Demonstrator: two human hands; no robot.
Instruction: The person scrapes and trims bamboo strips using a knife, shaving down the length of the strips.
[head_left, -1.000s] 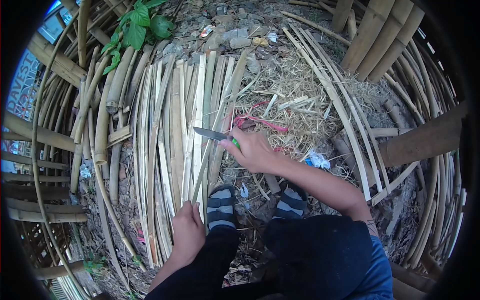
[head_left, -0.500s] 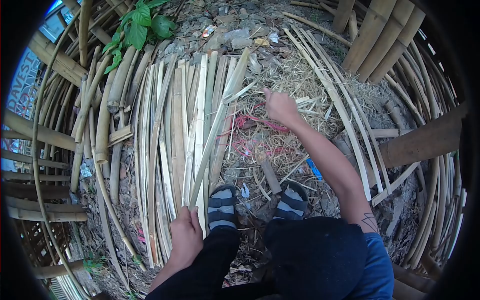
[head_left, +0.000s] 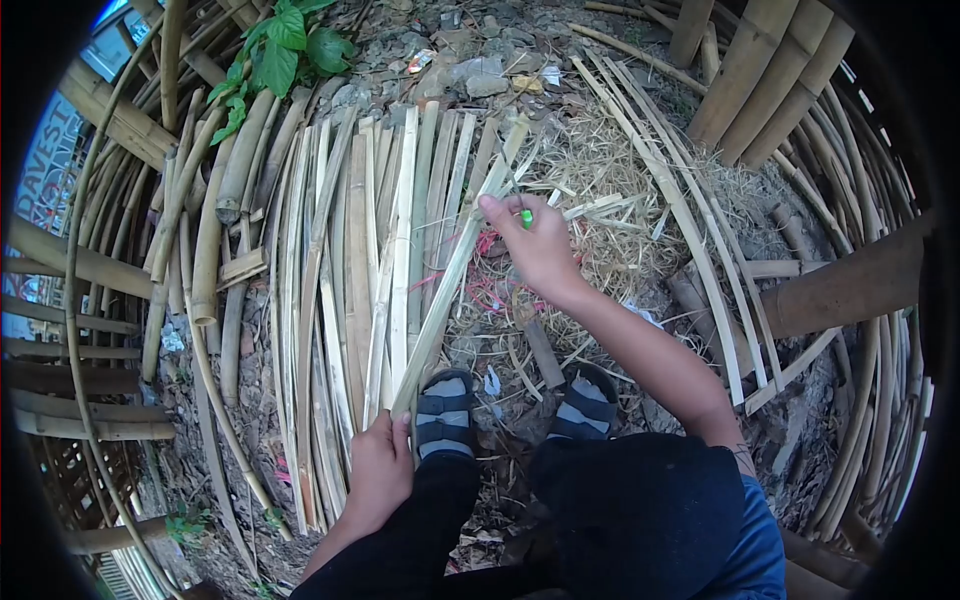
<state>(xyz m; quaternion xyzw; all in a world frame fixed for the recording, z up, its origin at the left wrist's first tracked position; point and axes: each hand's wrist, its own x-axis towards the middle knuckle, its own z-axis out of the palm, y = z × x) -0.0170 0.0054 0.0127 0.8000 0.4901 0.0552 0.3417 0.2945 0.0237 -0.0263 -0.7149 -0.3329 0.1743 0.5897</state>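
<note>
My left hand (head_left: 382, 468) grips the near end of a split bamboo strip (head_left: 446, 285), which slants up and away to the right. My right hand (head_left: 540, 250) is closed near the strip's far part, its thumb at the strip's edge. In that hand is what looks like a knife (head_left: 527, 217): a bright green bit of handle shows, and a thin dark blade lies across the strip. Fingers hide most of the handle. Under and left of the held strip, several split bamboo strips (head_left: 357, 250) lie side by side on the ground.
Pale shavings (head_left: 610, 180) and pink string (head_left: 487, 243) litter the ground ahead. A short wooden stick (head_left: 543, 352) lies between my sandalled feet (head_left: 444, 415). Long strips (head_left: 680, 200) rest at the right, near thick bamboo poles (head_left: 765, 80). More bamboo poles (head_left: 235, 160) stand at the left.
My right hand has come back left and nearer to me, now against the strip. The shaving that stuck out from the strip no longer shows there. The strip's far end has shifted slightly right.
</note>
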